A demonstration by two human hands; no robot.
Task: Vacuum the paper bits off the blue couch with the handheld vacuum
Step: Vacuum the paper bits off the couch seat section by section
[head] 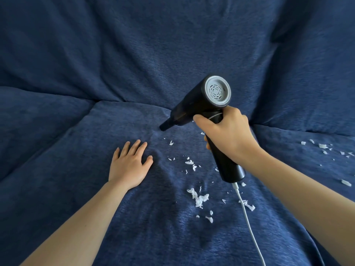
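My right hand [227, 135] grips the handle of the black handheld vacuum [199, 100], whose grey vented rear cap faces me. Its nozzle [164, 126] points down-left and sits at the surface of the blue couch seat cushion [115, 217], near the back crease. White paper bits [198, 199] lie scattered on the cushion in front of the nozzle and under the handle. My left hand [129, 166] rests flat on the cushion, fingers spread, left of the bits.
A white cable [248, 225] runs from the bottom of the handle toward the lower edge. More paper bits [324, 146] lie on the right cushion. The couch backrest [153, 54] rises behind.
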